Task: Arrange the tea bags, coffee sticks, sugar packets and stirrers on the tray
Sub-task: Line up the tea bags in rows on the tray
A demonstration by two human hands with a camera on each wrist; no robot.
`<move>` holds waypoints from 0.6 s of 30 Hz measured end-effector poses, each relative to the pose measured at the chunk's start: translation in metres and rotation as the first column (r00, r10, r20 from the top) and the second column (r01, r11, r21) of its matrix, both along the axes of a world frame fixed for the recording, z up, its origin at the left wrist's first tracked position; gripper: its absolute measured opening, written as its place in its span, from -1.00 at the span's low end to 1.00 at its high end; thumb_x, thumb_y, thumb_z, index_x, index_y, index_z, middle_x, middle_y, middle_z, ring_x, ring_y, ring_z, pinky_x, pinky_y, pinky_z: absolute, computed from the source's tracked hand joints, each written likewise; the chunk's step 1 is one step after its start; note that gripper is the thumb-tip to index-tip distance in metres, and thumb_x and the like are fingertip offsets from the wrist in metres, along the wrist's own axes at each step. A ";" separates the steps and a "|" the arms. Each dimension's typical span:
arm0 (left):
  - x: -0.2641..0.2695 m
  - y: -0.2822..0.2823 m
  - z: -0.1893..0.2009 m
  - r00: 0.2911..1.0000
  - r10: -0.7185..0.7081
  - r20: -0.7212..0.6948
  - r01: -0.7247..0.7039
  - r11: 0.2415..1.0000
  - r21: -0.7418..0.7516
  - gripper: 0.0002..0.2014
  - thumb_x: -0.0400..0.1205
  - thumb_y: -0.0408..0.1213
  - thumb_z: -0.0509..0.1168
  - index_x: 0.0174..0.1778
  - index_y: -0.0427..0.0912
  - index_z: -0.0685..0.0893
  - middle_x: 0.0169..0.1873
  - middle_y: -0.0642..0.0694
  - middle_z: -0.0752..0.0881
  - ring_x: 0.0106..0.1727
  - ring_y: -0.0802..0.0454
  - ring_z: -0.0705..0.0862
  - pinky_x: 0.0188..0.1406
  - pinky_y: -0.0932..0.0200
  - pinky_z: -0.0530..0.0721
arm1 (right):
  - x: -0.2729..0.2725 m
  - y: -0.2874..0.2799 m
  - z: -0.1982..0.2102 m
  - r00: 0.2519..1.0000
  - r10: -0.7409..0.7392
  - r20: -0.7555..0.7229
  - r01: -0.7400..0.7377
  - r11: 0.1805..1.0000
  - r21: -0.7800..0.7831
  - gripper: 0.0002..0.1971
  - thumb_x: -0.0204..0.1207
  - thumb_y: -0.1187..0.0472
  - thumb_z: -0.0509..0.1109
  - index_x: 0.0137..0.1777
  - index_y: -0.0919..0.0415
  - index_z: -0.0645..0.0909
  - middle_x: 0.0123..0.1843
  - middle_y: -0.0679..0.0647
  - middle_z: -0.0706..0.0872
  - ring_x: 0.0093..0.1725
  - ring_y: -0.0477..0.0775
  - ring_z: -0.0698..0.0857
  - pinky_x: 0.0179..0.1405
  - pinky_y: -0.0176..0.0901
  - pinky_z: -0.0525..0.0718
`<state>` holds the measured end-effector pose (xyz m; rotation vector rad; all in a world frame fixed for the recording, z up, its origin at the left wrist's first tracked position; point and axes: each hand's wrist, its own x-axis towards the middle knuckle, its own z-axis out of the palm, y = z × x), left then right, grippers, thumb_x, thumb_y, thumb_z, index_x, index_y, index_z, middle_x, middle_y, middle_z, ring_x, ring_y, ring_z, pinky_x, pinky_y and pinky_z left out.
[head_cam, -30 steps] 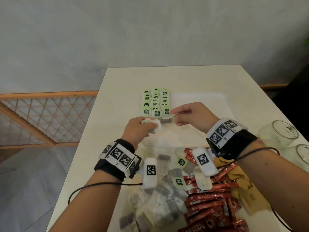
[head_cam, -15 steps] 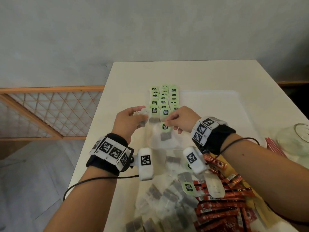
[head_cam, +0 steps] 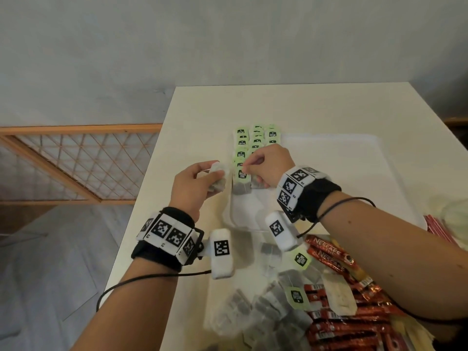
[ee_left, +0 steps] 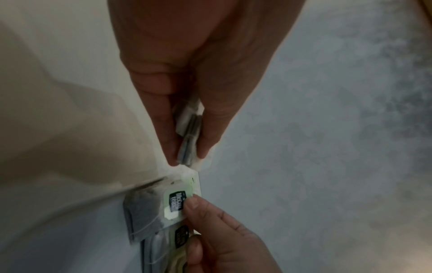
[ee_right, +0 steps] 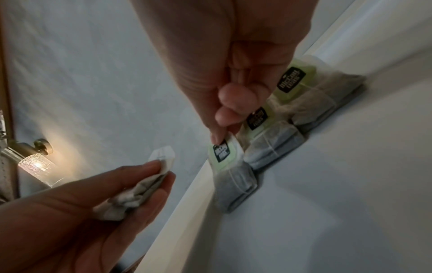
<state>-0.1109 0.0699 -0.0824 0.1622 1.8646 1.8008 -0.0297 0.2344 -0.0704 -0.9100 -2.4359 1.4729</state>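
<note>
A white tray (head_cam: 342,168) lies on the cream table, with rows of green-tagged tea bags (head_cam: 257,138) along its left side. My right hand (head_cam: 247,168) pinches the green tag (ee_right: 222,153) of a tea bag (head_cam: 240,183) that lies at the near end of the leftmost row, against the tray's left rim. Just left of the tray hovers my left hand (head_cam: 215,173), gripping a small bundle of tea bags (ee_left: 190,136) between thumb and fingers. The wrist views show the same pinch (ee_left: 194,203) and the bundle (ee_right: 135,194).
Near the front edge lie a heap of loose tea bags (head_cam: 266,307), red coffee sticks (head_cam: 342,325) and tan packets (head_cam: 410,333). A glass (head_cam: 453,211) and red stirrers (head_cam: 438,229) are at the right. A wooden lattice railing (head_cam: 76,165) stands left of the table.
My right hand has carried a tea bag by its tag from beside the left hand down to the near end of the left row. The left hand stays put with its bundle.
</note>
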 end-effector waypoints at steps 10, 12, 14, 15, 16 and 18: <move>0.035 0.017 0.015 0.980 -0.194 -0.040 0.196 0.980 0.033 -0.78 0.55 -0.42 0.48 0.12 -0.23 0.77 -0.03 -0.20 0.77 -0.11 -0.01 0.76 -0.19 0.15 0.81 | 0.039 0.001 0.023 0.991 0.095 -0.098 -0.110 0.980 -0.164 -0.90 0.51 0.16 0.52 -0.11 0.20 0.76 -0.34 0.06 0.73 -0.46 -0.09 0.61 -0.47 -0.26 0.62; 0.041 0.019 0.021 0.958 -0.286 -0.032 0.286 0.958 0.000 -0.75 0.57 -0.36 0.48 0.16 -0.25 0.76 -0.01 -0.21 0.76 -0.15 0.04 0.78 -0.27 0.18 0.79 | 0.050 0.002 0.026 0.987 0.117 -0.111 -0.134 0.978 -0.163 -0.94 0.53 0.24 0.49 -0.13 0.23 0.72 -0.39 0.06 0.68 -0.43 -0.05 0.63 -0.44 -0.27 0.65; 0.046 0.020 0.028 0.931 -0.360 -0.060 0.357 0.932 -0.060 -0.75 0.57 -0.30 0.48 0.16 -0.26 0.76 -0.03 -0.16 0.76 -0.25 0.11 0.78 -0.39 0.23 0.75 | 0.059 0.006 0.028 0.988 0.097 -0.121 -0.120 0.972 -0.203 -0.94 0.57 0.28 0.45 -0.10 0.27 0.68 -0.34 0.17 0.69 -0.38 0.04 0.65 -0.43 -0.22 0.68; 0.047 0.020 0.031 0.924 -0.370 -0.092 0.363 0.928 -0.089 -0.75 0.57 -0.30 0.49 0.15 -0.25 0.76 -0.04 -0.14 0.77 -0.29 0.10 0.79 -0.44 0.24 0.74 | 0.063 0.008 0.029 0.990 0.070 -0.120 -0.095 0.972 -0.214 -0.94 0.58 0.29 0.43 -0.10 0.28 0.65 -0.30 0.23 0.69 -0.36 0.09 0.67 -0.41 -0.17 0.70; 0.049 0.019 0.034 0.920 -0.364 -0.141 0.350 0.929 -0.118 -0.76 0.57 -0.30 0.49 0.13 -0.23 0.77 -0.05 -0.12 0.77 -0.32 0.07 0.80 -0.49 0.23 0.72 | 0.068 0.009 0.030 0.993 0.035 -0.115 -0.059 0.975 -0.215 -0.92 0.59 0.29 0.41 -0.11 0.28 0.63 -0.25 0.28 0.70 -0.33 0.15 0.68 -0.38 -0.10 0.71; 0.053 0.018 0.038 0.904 -0.326 -0.277 0.283 0.941 -0.183 -0.84 0.56 -0.30 0.50 0.05 -0.17 0.81 -0.10 -0.07 0.78 -0.41 0.06 0.75 -0.53 0.20 0.70 | 0.077 0.011 0.030 0.994 -0.033 -0.100 0.015 0.983 -0.181 -0.90 0.61 0.26 0.39 -0.13 0.25 0.58 -0.20 0.32 0.74 -0.30 0.28 0.70 -0.33 0.02 0.70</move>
